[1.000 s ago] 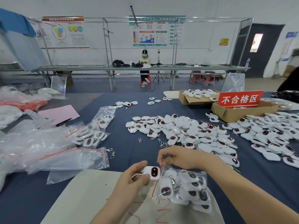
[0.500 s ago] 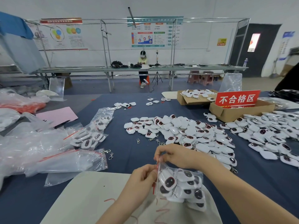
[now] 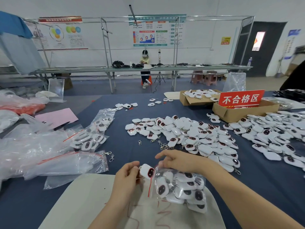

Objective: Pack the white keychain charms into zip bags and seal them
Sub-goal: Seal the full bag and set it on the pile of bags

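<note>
Print on the far wall poster (image 3: 156,30) is too blurred to read, and the right charm heap (image 3: 270,134) runs off the edge.

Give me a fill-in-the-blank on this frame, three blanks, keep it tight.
1. The left hand pinches one white ____ at the mouth of the zip bag, which the right hand holds.
2. The bag's seal strip is ____.
3. The red sign stands in a ____ box.
Missing: charm; red; cardboard.
</note>
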Available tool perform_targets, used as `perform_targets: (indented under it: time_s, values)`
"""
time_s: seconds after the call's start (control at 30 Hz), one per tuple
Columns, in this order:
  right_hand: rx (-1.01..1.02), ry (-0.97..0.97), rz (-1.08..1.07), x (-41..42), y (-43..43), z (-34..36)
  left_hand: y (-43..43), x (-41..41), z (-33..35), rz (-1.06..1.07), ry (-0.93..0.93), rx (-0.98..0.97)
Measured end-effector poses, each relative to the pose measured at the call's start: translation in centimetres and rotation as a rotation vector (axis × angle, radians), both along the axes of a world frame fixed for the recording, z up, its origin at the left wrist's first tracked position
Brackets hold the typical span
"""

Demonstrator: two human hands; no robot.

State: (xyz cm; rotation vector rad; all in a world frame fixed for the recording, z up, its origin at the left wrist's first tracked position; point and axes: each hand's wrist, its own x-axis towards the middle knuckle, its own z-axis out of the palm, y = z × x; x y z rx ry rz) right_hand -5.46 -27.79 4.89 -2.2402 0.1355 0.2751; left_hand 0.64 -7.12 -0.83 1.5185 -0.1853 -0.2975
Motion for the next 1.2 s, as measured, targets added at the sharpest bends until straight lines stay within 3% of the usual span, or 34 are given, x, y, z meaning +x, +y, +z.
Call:
perform_targets:
  time_s: [0.13,0.33,0.63,0.93,1.0,1.13,1.2]
  values:
    - [0.021,0.003,-0.008,0.0,-0.1,-0.5,0.4,0.5,-0.3,0.041,0.017,0.009]
    - [0.232,-0.133,-0.144,-1.0,-0.6,-0.5,-0.2,0.9,-0.2,0.022,-0.068,0.177]
    - [0.812,-0.634,-0.432,-3.5,-1.5,2.8,-0.7,1.3,-0.4,-0.079,-0.315,0.525]
    - [0.839,-0.691,-0.634,-3.9,-1.9,1.1,-1.8,0.9,0.6,-0.135,-0.519,0.937]
    - [0.851,-0.687,-0.645,-4.1,-2.2,0.9,-2.1,0.6,1.1,-0.12,-0.557,0.879]
    - [0.843,-0.682,-0.654,-4.3,-2.3,1.0,-3.6,-0.5,3.5,-0.226,-0.557,0.405]
    - [0.839,-0.683,-0.653,-4.3,-2.3,1.0,-4.9,-0.7,4.7,-0.289,-0.547,0.336]
